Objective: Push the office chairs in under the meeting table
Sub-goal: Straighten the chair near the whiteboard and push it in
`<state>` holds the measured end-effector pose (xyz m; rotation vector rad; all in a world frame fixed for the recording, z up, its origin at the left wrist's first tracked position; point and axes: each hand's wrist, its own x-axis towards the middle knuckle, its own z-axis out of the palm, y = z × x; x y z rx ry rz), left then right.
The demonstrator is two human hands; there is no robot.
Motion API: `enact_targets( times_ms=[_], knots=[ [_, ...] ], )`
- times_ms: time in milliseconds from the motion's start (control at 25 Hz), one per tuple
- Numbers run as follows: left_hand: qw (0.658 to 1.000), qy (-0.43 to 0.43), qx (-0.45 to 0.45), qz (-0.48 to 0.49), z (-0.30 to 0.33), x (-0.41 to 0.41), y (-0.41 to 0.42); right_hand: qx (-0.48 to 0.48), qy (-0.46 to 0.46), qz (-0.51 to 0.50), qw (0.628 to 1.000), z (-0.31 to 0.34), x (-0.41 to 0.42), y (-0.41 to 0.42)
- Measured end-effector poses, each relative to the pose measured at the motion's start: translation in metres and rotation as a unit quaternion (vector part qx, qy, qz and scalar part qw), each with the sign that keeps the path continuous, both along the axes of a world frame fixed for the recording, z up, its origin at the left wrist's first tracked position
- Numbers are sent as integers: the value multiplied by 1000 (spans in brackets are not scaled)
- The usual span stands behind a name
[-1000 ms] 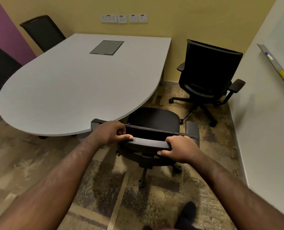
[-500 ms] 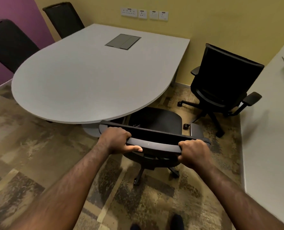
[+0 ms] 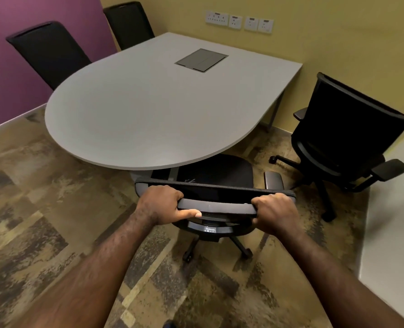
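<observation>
A black office chair (image 3: pixel 216 176) stands at the rounded near end of the grey meeting table (image 3: pixel 134 110), its seat partly under the tabletop. My left hand (image 3: pixel 163 204) grips the left part of its backrest top and my right hand (image 3: pixel 273 213) grips the right part. A second black office chair (image 3: pixel 345 129) stands apart from the table at the right, turned away, near the yellow wall. Two more black chair backs (image 3: pixel 52 50) (image 3: pixel 128 22) rise behind the table's far left side.
A white wall or panel (image 3: pixel 394 209) closes the right side, close to the second chair. A purple wall lies at the left and a yellow wall with sockets (image 3: pixel 238 21) at the back. A grey cable hatch (image 3: pixel 201 59) sits in the tabletop. Patterned carpet covers the floor.
The chair I hold has rolled forward, its seat now further under the table edge. My view has shifted left, bringing the two far chairs into sight. Both hands kept their grip.
</observation>
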<state>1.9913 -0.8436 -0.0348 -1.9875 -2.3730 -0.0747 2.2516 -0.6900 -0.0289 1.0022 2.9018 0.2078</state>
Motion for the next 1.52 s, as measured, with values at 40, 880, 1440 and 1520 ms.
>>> enact_targets(
  times_ms=[40, 880, 1440, 1520],
  knots=[
    [1000, -2, 2, 12, 0, 7, 4, 2, 1, 11, 1000, 1, 2, 11],
    [988, -11, 51, 144, -1, -11, 91, 0, 6, 93, 996, -9, -79, 166],
    [978, -9, 44, 206, -3, -42, 161, 26, 17, 189, 981, -5, -139, 259],
    [976, -4, 44, 214, -2, -38, 171, 26, 24, 204, 978, -4, -140, 273]
  ],
)
